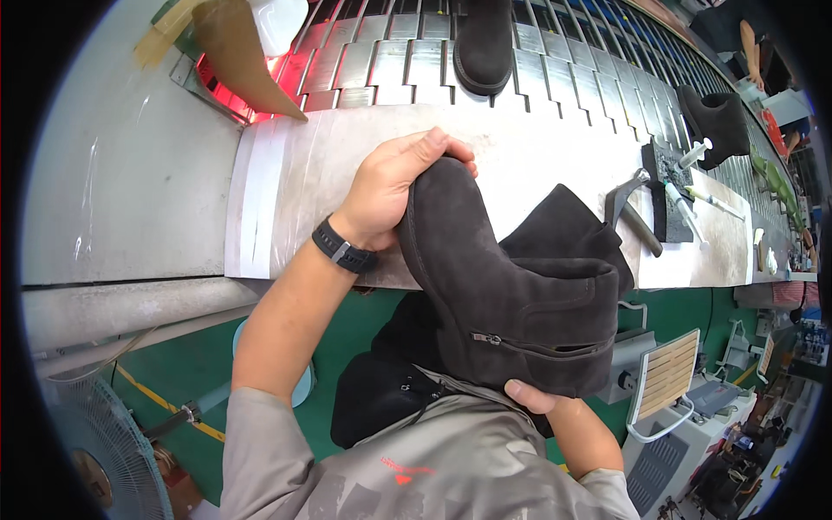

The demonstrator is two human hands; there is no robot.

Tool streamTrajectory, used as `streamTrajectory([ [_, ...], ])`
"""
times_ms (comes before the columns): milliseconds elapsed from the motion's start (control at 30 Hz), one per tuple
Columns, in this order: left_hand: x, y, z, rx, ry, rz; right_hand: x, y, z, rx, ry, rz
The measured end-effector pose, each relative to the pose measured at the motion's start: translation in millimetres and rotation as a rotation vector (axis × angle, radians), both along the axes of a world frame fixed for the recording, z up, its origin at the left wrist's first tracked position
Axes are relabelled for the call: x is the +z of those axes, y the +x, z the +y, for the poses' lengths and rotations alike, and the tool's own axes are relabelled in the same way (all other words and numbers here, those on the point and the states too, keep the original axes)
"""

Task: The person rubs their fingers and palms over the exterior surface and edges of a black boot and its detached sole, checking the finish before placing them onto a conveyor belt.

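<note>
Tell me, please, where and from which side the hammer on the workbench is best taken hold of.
Probably the hammer is best gripped at the free end of its handle, coming from the near right side. It lies flat on the workbench with the metal head pointing away and the handle running toward the bench's front edge, clear of the dark block beside it.

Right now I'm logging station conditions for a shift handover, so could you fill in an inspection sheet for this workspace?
Surface: pale workbench beside a metal slat conveyor.
Job's things: dark suede boot with a side zipper, held above the lap.
Clutter: hammer, syringes, second boot behind the held one.
Grippers: left hand grips the toe; right hand supports the boot's shaft opening.
Cables: nothing seen.
Surroundings: boots on the conveyor, fan, wooden slatted chair, green floor.
</note>
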State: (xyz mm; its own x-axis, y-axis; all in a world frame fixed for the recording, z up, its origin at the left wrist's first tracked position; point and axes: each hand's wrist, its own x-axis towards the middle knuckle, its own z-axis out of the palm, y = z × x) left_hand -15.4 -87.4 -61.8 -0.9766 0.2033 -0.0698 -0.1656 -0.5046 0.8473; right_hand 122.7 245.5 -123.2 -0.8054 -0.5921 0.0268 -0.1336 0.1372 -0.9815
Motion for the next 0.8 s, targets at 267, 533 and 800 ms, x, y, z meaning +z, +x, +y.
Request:
streamTrajectory([
  [267, -14.2, -11.7, -13.1, -0.056, 0.194, -0.124, 112.6, -29.2, -18.1, -0.187, -0.187, -0.032],
  [533, -7.6, -55.7, -23.0, 0.266, -0.006, -0.075, 304.3, -178.4, -90.4, -0.385, -0.383, 0.081],
  [800, -25.7, -47.8, -10.0, 0.036, -0.358, 0.124, 297.6, -408.4, -104.4, -0.765, 0.475, 0.519],
])
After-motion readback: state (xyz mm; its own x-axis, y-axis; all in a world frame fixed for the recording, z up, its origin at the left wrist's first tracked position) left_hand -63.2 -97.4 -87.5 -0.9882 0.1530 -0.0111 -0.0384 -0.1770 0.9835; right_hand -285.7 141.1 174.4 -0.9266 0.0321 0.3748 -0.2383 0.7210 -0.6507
